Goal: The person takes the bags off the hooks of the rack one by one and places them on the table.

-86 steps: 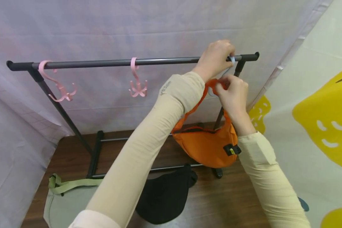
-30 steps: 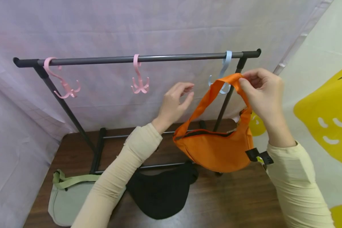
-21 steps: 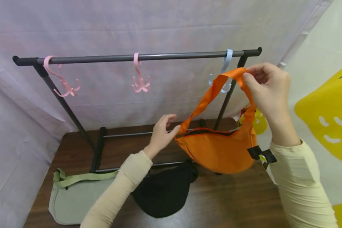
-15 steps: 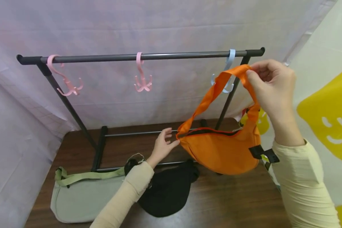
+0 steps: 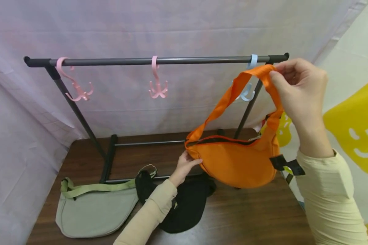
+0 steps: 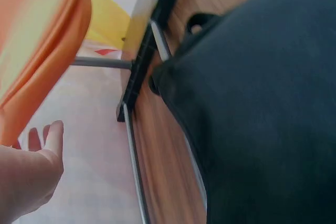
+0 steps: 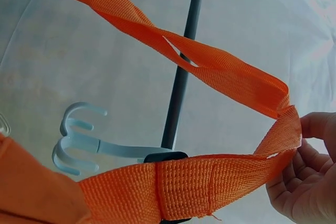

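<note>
My right hand (image 5: 303, 88) pinches the top of the strap (image 5: 230, 95) of an orange crescent-shaped shoulder bag (image 5: 236, 166), which hangs in the air at the right. In the right wrist view, the strap (image 7: 231, 72) folds over between thumb and fingers. My left hand (image 5: 184, 168) is at the bag's lower left end, thumb over its front and fingers partly behind. The left wrist view shows the fingers (image 6: 52, 137) loosely extended beside the orange fabric (image 6: 47, 56). Behind the strap, a light blue hook (image 5: 246, 92) hangs on the rail, partly hidden.
A dark rail (image 5: 116, 61) carries two pink hooks, one at the left (image 5: 79, 92) and one mid-rail (image 5: 157, 89). On the wooden floor (image 5: 233, 217) lie a grey-green bag (image 5: 95, 211) and a black bag (image 5: 190, 204). A yellow-patterned curtain (image 5: 355, 126) hangs at the right.
The strap has come off the blue hook's rail area toward me, held by the right hand. My left hand has left the hook and moved down to the bag's left end.
</note>
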Action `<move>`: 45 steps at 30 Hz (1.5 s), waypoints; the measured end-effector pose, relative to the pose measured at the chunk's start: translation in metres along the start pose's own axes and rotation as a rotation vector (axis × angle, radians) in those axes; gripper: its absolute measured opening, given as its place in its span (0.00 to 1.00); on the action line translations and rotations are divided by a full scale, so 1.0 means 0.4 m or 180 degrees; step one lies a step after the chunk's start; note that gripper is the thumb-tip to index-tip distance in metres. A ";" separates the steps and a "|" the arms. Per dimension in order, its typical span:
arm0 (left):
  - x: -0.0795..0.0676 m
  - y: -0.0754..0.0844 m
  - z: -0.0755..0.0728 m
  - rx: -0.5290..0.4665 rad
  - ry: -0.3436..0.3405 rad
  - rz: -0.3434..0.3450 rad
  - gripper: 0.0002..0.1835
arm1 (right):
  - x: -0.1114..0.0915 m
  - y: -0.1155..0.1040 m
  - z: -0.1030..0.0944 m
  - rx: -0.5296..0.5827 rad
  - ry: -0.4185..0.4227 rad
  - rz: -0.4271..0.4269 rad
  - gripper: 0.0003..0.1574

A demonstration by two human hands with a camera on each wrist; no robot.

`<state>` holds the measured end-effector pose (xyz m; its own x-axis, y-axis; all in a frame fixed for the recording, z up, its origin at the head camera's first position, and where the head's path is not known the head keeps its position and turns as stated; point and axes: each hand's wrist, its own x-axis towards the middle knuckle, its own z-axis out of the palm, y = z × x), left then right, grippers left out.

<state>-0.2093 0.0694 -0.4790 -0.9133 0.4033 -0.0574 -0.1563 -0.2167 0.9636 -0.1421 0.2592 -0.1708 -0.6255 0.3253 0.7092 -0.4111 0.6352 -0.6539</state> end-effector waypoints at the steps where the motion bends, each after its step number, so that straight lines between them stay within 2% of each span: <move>1: -0.004 0.005 0.004 -0.0060 0.0009 -0.0018 0.27 | -0.001 0.001 0.000 0.0008 -0.0005 0.0010 0.09; 4: -0.016 0.014 0.009 -0.0149 0.0061 -0.0079 0.25 | -0.004 0.007 -0.003 0.0002 -0.0006 0.0033 0.10; 10: -0.004 -0.016 -0.018 -0.0195 0.0202 -0.0150 0.25 | -0.005 0.029 -0.012 -0.0065 0.0026 0.0139 0.09; 17: -0.005 -0.001 -0.045 -0.0255 0.0381 0.0093 0.24 | -0.003 0.063 -0.017 -0.0192 0.0016 0.0289 0.11; 19: -0.014 0.014 -0.048 -0.0225 0.0430 0.0183 0.23 | -0.005 0.072 -0.016 -0.0273 -0.0026 0.0363 0.06; 21: -0.021 0.024 -0.053 -0.0190 0.0442 0.0297 0.23 | -0.006 0.086 -0.016 -0.0394 -0.0091 0.0434 0.03; 24: -0.029 0.036 -0.060 -0.0021 0.0453 0.0516 0.22 | -0.011 0.114 -0.016 -0.0606 -0.0227 0.0521 0.12; 28: -0.034 0.044 -0.074 0.0204 0.0447 0.0742 0.23 | -0.016 0.153 -0.016 -0.0810 -0.0366 0.0572 0.15; 36: -0.066 0.085 -0.095 0.0339 0.0435 0.0753 0.23 | -0.025 0.197 -0.018 -0.1005 -0.0556 0.0696 0.18; 42: -0.110 0.132 -0.098 0.0501 0.0455 0.0761 0.21 | -0.036 0.250 -0.023 -0.1171 -0.0906 0.0747 0.21; 45: -0.118 0.136 -0.103 0.0487 0.0462 0.0760 0.21 | -0.049 0.280 -0.022 -0.1236 -0.1126 0.0756 0.22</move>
<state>-0.1902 0.0020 -0.4347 -0.9632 0.2235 0.1492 0.1174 -0.1493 0.9818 -0.1702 0.3304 -0.2556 -0.8822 0.2787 0.3797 -0.0004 0.8057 -0.5923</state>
